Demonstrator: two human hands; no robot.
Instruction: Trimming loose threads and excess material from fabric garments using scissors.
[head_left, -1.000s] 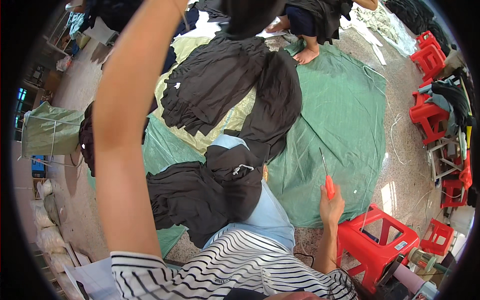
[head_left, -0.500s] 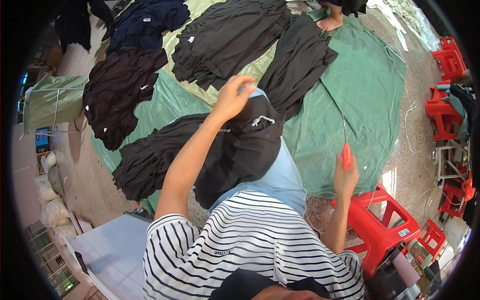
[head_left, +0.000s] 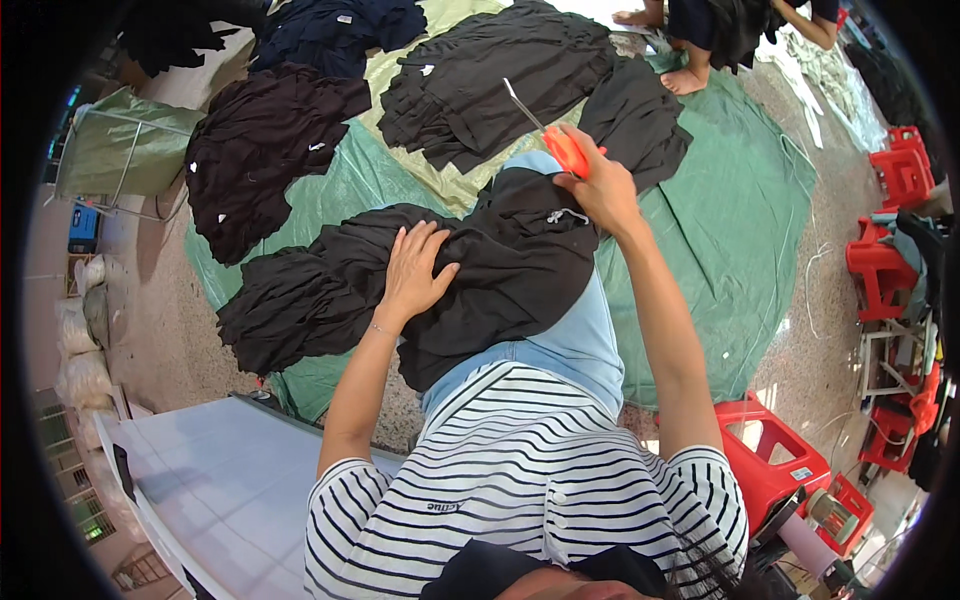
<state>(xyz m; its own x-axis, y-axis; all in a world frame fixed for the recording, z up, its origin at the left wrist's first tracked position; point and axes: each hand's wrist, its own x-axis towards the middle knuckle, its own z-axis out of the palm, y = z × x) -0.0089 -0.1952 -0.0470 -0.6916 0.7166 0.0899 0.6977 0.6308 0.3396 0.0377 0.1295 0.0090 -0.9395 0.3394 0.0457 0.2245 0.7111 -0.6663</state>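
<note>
Black garment (head_left: 510,300) lies across my lap and bunches out toward the left. My left hand (head_left: 415,272) rests on it with fingers spread. A tied whitish drawstring (head_left: 567,215) shows near the garment's far edge, just below my right hand (head_left: 598,190). That hand is closed round an orange-handled tool (head_left: 567,152) with a thin metal shaft (head_left: 522,105), its exact kind unclear. The shaft points away and to the left, over a pile of black garments (head_left: 500,75).
Green tarp (head_left: 710,240) covers the floor ahead. More dark garments (head_left: 255,150) lie at the far left. Another person's bare foot (head_left: 685,82) stands at the far right. A red stool (head_left: 765,435) is by my right side, a white board (head_left: 220,490) by my left.
My right hand has swung the tool up and left from beside the stool to above the garment. My left hand has come down from the far edge onto the cloth.
</note>
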